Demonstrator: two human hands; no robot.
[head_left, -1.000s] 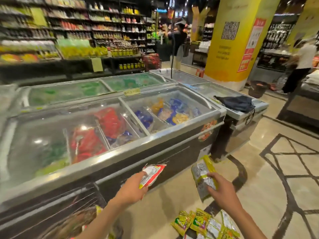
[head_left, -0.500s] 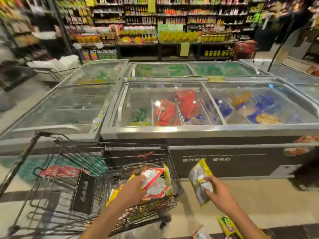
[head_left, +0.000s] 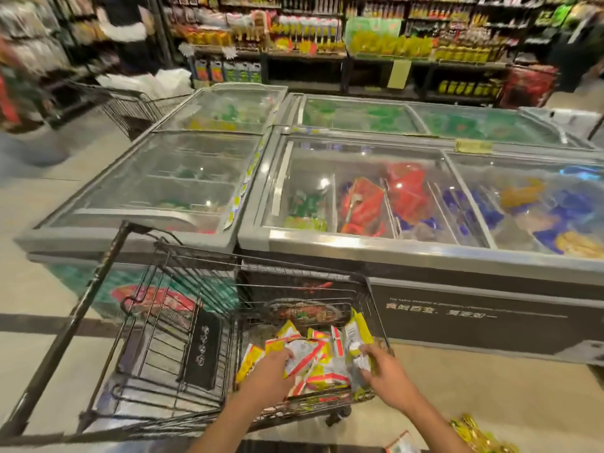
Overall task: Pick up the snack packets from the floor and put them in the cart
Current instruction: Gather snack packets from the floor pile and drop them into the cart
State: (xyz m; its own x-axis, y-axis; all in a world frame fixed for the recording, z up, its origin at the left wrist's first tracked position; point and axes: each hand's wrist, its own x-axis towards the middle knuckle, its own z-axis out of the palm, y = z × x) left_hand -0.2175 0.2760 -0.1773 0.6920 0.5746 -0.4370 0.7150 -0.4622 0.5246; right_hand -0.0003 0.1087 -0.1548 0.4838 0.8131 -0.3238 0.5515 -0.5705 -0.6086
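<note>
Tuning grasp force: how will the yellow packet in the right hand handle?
The yellow packet bends where the right hand pinches it, so probably floppy. One-handed hold suggests light. The glossy film may be slippery.

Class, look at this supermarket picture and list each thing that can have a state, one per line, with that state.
Left hand: inside the cart, gripping a red and white snack packet.
Right hand: over the cart, holding a yellow snack packet.
Shopping cart: partly filled, packets piled at its front end.
Chest freezers: glass lids shut.
Floor packets: not yet picked up.
</note>
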